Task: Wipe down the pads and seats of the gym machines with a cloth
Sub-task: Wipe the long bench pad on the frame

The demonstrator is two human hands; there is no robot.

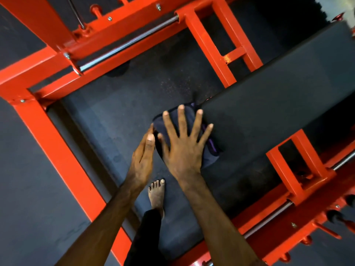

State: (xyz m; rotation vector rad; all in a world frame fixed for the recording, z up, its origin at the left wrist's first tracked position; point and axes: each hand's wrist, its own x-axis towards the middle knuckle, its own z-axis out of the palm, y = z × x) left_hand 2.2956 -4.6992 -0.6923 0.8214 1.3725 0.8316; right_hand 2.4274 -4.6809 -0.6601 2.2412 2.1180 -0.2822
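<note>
**Dark cloth pressed flat at the end of the long black pad**

The cloth is a dark navy, almost black piece of fabric, folded into a rough rectangle with rounded corners. A thin purple stitched border shows along its right edge and at the upper corner. It lies over the near end of the pad, a long matte black cushion with a smooth surface that runs away to the upper right, carried on the red frame of the machine.

The right hand lies palm down on the cloth, fingers straight and fanned wide, pressing it against the pad. The left hand is just beside it, fingers straight and held together, its fingertips touching the cloth's left edge.

Chrome guide rods run along the red beams on either side. Below the hands a bare foot stands on the dark rubber floor.
</note>
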